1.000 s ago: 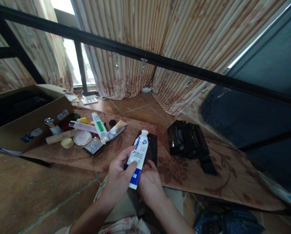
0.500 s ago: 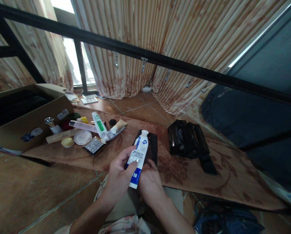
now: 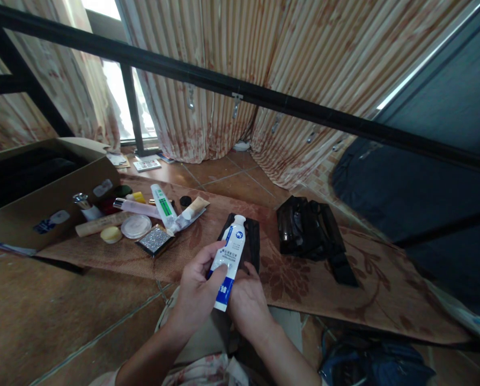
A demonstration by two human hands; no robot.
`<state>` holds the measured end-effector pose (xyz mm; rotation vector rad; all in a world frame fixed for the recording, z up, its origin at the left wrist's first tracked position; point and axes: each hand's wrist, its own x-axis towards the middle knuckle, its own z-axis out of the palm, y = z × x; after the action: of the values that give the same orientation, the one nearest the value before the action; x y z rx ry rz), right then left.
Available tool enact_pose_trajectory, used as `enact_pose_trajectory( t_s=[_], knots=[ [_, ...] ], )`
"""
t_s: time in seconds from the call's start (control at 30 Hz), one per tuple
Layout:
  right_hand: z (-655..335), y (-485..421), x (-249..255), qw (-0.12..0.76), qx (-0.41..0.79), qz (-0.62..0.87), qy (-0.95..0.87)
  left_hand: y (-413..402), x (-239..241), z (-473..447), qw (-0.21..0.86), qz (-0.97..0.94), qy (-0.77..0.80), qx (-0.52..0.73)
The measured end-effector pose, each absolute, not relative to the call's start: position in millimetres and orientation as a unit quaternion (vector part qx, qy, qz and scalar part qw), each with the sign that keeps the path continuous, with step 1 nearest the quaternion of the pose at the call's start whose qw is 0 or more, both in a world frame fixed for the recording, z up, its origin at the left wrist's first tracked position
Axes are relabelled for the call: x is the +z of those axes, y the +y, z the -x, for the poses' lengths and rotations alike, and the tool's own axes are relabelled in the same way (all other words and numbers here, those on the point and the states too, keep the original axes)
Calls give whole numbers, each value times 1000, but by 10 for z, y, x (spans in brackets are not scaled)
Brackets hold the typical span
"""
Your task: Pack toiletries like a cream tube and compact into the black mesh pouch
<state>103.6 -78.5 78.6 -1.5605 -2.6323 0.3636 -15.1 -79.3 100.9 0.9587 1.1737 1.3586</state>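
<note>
My left hand (image 3: 195, 300) is closed around a white and blue tube (image 3: 228, 257), thumb across its front, cap pointing up, just below the middle of the frame. My right hand (image 3: 248, 305) sits right behind the tube's bottom end, against a flat black pouch (image 3: 253, 241). Can't tell if those fingers actually grip anything.

All of this hovers over the near edge of a flowery mat (image 3: 296, 289). Further right on it lies a black bag (image 3: 308, 230). Over at the left there's a heap of toiletries, a green-striped tube (image 3: 163, 206) and a glittery case (image 3: 155, 240) among them, beside a cardboard box (image 3: 42, 209).

Risk as I see it: the thumb presses mid-tube, so a hard squeeze could pop the cap, and a slick tube could slip down into my lap.
</note>
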Motion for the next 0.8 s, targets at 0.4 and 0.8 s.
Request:
enact_pose_trajectory(
  t_s=[0.4,0.8],
  knots=[
    [-1040,-785,780,40,114,503,-856,-807,1003,151,531,-409,490,557],
    [-1040,-780,785,24,116,504,-856,-795,1011,149,529,-415,492,554]
  ],
)
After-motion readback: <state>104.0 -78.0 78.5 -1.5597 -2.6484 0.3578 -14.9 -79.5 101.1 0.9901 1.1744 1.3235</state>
